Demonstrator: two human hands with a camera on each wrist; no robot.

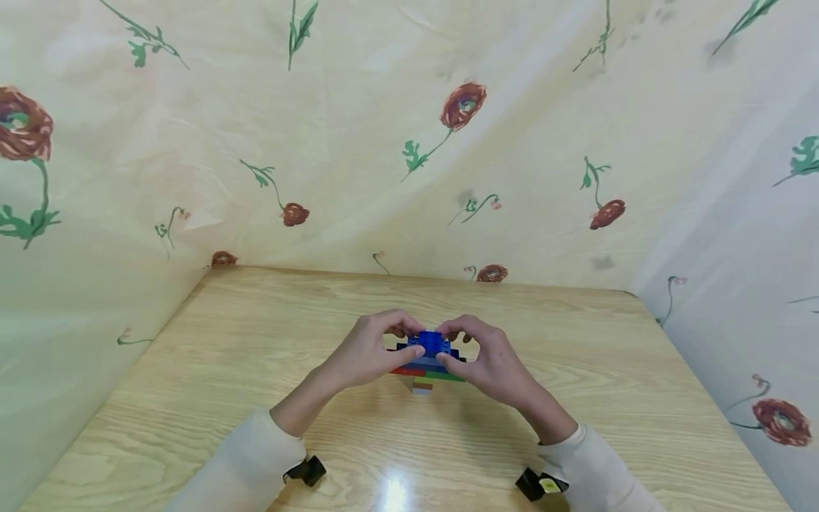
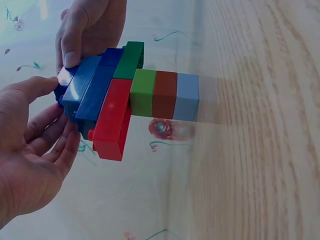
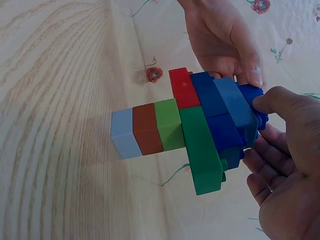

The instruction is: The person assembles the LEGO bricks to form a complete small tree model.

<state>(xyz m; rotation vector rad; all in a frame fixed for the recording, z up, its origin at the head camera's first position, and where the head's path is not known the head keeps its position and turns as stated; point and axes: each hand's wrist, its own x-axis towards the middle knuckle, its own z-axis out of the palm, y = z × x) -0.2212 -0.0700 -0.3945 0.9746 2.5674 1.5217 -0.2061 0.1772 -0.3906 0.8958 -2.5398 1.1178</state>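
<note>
A toy-brick stack stands upright on the table, narrow below and wider above. From the bottom rise a pale blue brick (image 2: 187,97), a brown brick (image 3: 147,129) and a lime brick (image 2: 143,92). Side by side over them sit a red brick (image 2: 111,125) and a green brick (image 3: 202,150), then layers of blue bricks (image 3: 235,107). At the very top is a small dark blue brick (image 1: 431,343). My left hand (image 1: 367,348) pinches it from the left, thumb on the near side, fingers behind. From the right, my right hand (image 1: 489,363) pinches it likewise. Fingertips partly hide the brick.
The stack is on a wooden table (image 1: 256,313). Flower-printed cloth (image 1: 358,142) hangs behind the table and along both sides. Black straps with small camera mounts (image 1: 307,471) sit at both wrists, over pale sleeves (image 1: 237,462).
</note>
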